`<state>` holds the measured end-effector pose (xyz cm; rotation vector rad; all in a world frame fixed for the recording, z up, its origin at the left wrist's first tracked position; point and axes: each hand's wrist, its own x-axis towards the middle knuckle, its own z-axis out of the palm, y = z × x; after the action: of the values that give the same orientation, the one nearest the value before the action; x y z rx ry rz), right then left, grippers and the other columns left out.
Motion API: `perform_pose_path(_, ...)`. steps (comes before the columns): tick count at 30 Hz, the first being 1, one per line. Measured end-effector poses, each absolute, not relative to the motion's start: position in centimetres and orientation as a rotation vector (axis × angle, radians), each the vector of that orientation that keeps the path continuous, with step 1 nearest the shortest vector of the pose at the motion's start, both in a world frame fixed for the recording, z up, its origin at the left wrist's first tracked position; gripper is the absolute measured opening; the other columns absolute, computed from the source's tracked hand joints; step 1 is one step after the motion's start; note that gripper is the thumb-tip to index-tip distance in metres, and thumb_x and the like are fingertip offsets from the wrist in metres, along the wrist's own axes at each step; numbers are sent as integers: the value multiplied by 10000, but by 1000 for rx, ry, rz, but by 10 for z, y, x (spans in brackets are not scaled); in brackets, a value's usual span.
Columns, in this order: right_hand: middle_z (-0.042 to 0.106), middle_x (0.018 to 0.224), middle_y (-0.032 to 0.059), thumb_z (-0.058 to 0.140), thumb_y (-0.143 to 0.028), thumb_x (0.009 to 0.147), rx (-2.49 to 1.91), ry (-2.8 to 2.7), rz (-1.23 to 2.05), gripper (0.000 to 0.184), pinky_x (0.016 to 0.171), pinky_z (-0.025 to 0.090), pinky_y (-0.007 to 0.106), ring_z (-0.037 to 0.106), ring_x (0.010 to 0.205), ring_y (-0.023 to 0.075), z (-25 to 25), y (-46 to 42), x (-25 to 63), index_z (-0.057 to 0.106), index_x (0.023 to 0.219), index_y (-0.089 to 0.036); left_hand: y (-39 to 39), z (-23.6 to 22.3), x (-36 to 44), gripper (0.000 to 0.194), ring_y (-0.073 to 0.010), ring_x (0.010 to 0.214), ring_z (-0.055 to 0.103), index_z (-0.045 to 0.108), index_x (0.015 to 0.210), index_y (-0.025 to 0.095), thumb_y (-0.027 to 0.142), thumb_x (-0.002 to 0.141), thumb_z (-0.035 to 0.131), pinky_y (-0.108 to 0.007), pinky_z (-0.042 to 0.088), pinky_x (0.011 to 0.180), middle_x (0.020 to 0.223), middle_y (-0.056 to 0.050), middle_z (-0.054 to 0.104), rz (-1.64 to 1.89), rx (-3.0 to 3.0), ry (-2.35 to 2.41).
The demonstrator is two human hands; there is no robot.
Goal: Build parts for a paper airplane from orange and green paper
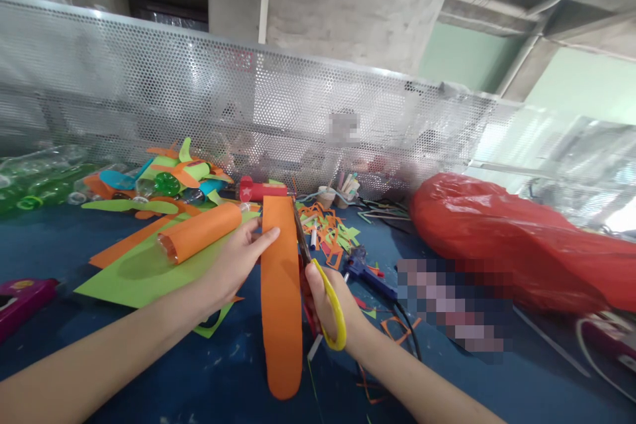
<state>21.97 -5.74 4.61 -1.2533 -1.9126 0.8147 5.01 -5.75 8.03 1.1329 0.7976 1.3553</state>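
Note:
My left hand [243, 248] pinches the left edge of a long orange paper strip [281, 305], its thumb on the front face. The strip's lower end is rounded and its upper end is straight. In my right hand [325, 295] is a pair of scissors [332, 305] with yellow and red handles. Their dark blades point up and lie along the strip's upper right edge. Left of the strip, an orange-wrapped plastic bottle [203, 232] rests on a light green paper sheet [144, 278].
Paper scraps [330, 232] litter the blue table [209, 377] beyond my right hand, near a blue glue gun [370, 275]. Green bottles [50, 182] and paper-covered models [173, 172] lie at the back left. A red plastic bag [497, 232] bulges at the right; a purple tool [24, 301] lies far left.

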Motion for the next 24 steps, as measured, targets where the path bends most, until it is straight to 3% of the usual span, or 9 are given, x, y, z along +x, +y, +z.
perform_pose_path(9, 349, 458, -37, 285, -715, 831, -1261, -1853, 873, 572, 371, 279, 214, 361, 407, 86, 48, -58, 221, 371, 572, -212, -43, 81, 32, 216, -170, 787, 627, 628, 808, 178, 393, 790, 630, -253, 464, 680, 800, -1, 672, 1468, 1380, 1061)
perform_pose_path(24, 320, 454, -51, 316, -658, 854, -1242, -1882, 847, 523, 366, 263, 207, 351, 407, 79, 53, -59, 222, 329, 568, -220, -41, 89, 23, 322, -202, 702, 675, 664, 1029, 224, 433, 785, 634, -300, 517, 633, 862, -36, 734, 1448, 1359, 1047)
